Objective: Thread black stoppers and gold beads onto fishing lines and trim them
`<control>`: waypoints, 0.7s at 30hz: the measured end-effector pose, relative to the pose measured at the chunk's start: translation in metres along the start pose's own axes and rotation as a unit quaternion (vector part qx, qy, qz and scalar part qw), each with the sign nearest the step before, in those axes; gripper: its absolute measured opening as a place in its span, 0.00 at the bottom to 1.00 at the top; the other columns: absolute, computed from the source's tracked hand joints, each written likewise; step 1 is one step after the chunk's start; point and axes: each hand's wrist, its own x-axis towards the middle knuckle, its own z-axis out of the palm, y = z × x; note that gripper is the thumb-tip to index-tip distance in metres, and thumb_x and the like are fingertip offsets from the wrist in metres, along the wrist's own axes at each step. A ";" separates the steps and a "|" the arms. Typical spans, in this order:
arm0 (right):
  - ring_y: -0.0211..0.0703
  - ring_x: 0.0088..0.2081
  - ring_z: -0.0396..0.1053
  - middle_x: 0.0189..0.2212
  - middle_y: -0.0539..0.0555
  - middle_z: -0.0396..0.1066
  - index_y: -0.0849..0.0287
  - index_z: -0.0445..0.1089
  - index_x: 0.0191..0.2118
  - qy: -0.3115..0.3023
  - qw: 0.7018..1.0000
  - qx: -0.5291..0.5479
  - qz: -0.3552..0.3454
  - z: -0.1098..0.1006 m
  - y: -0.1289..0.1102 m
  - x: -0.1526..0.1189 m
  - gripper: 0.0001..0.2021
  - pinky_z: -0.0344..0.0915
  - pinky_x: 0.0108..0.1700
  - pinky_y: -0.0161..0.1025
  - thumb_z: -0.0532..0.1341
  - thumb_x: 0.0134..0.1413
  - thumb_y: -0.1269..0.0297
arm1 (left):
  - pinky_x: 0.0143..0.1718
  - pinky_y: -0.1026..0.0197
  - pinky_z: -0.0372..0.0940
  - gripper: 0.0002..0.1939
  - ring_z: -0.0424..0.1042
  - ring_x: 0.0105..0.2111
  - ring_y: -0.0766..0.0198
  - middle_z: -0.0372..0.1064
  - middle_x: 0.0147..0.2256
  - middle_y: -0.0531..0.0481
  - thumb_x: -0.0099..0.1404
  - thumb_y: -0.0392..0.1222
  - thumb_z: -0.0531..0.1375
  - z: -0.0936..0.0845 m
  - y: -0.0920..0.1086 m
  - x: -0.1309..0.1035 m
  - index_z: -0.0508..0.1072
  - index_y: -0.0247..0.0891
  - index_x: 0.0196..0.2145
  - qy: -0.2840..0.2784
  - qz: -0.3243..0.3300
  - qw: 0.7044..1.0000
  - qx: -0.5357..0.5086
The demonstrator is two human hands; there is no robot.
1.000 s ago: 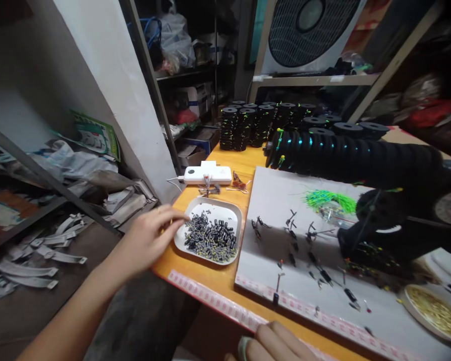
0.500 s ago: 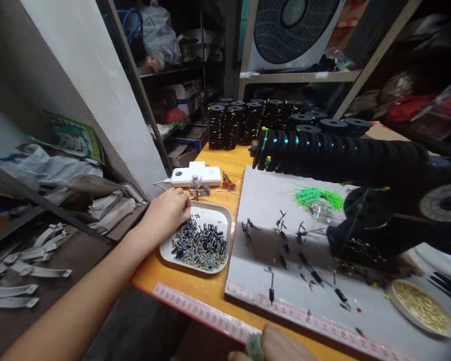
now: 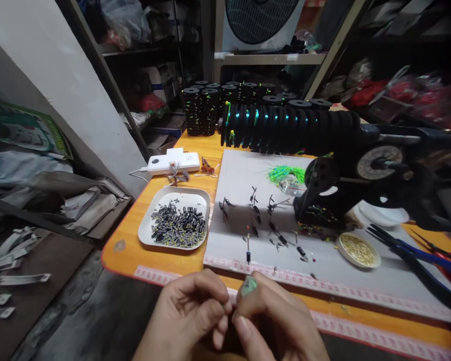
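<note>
My left hand [image 3: 193, 316] and my right hand [image 3: 270, 321] meet at the front edge of the orange table, their fingertips almost touching. Both are pinched closed; whatever sits between the fingers is too small to make out. A green wrap [image 3: 249, 286] covers part of a finger on my right hand. Beyond my left hand lies a white tray [image 3: 145, 228] of small black and grey cylindrical pieces, some yellow-tipped. Several small black pieces with wires lie on a white board [image 3: 225, 240], among them a black piece [image 3: 248, 256] near its front edge.
A black machine with a ribbed roller [image 3: 293, 123] overhangs the board. A dish of golden bits [image 3: 359, 250] and blue-handled pliers [image 3: 417, 250] lie at right. Green strands [image 3: 285, 174] are under the roller. A white power bank [image 3: 175, 163] and black spools [image 3: 199, 113] stand behind.
My left hand has left the tray's upper left edge and come back to the front of the table beside my right hand. The camera view has shifted, showing more of the table's right side.
</note>
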 end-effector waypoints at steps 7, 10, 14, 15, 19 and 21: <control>0.38 0.30 0.72 0.28 0.50 0.75 0.56 0.65 0.26 -0.118 0.977 0.153 0.087 -0.005 -0.011 0.000 0.08 0.68 0.33 0.32 0.56 0.56 0.72 | 0.28 0.71 0.66 0.14 0.53 0.13 0.82 0.62 0.17 0.62 0.51 0.46 0.75 -0.002 -0.020 -0.005 0.77 0.36 0.25 -0.053 -0.074 0.986 -0.137; 0.38 0.30 0.71 0.27 0.50 0.75 0.56 0.64 0.26 -0.151 0.971 0.162 0.092 -0.007 -0.014 0.002 0.08 0.67 0.32 0.32 0.55 0.54 0.73 | 0.25 0.75 0.62 0.17 0.52 0.12 0.83 0.61 0.16 0.62 0.50 0.49 0.75 -0.005 -0.023 -0.007 0.75 0.35 0.25 -0.061 -0.091 0.986 -0.127; 0.38 0.29 0.68 0.24 0.49 0.71 0.56 0.61 0.25 -0.155 0.966 0.166 0.125 -0.011 -0.019 0.003 0.08 0.63 0.30 0.33 0.54 0.53 0.73 | 0.16 0.79 0.51 0.17 0.49 0.11 0.83 0.59 0.15 0.62 0.52 0.49 0.75 -0.005 -0.024 -0.009 0.75 0.34 0.26 -0.089 -0.080 0.984 -0.129; 0.38 0.29 0.68 0.24 0.49 0.71 0.56 0.61 0.25 -0.155 0.964 0.170 0.132 -0.011 -0.020 0.003 0.08 0.61 0.30 0.33 0.54 0.52 0.73 | 0.16 0.79 0.50 0.17 0.48 0.12 0.83 0.60 0.16 0.62 0.53 0.48 0.74 -0.005 -0.024 -0.009 0.75 0.34 0.26 -0.094 -0.078 0.984 -0.132; 0.36 0.29 0.64 0.27 0.49 0.72 0.56 0.59 0.25 -0.168 0.956 0.189 0.147 -0.012 -0.021 0.002 0.08 0.58 0.28 0.32 0.53 0.51 0.74 | 0.16 0.79 0.51 0.15 0.49 0.12 0.83 0.62 0.16 0.60 0.55 0.47 0.74 -0.006 -0.026 -0.007 0.75 0.35 0.27 -0.108 -0.082 0.983 -0.127; 0.36 0.29 0.63 0.27 0.49 0.72 0.56 0.58 0.25 -0.172 0.954 0.190 0.153 -0.012 -0.022 0.002 0.08 0.58 0.28 0.32 0.53 0.51 0.74 | 0.15 0.78 0.50 0.15 0.49 0.11 0.82 0.61 0.15 0.60 0.55 0.47 0.73 -0.007 -0.027 -0.006 0.75 0.35 0.27 -0.126 -0.079 0.981 -0.126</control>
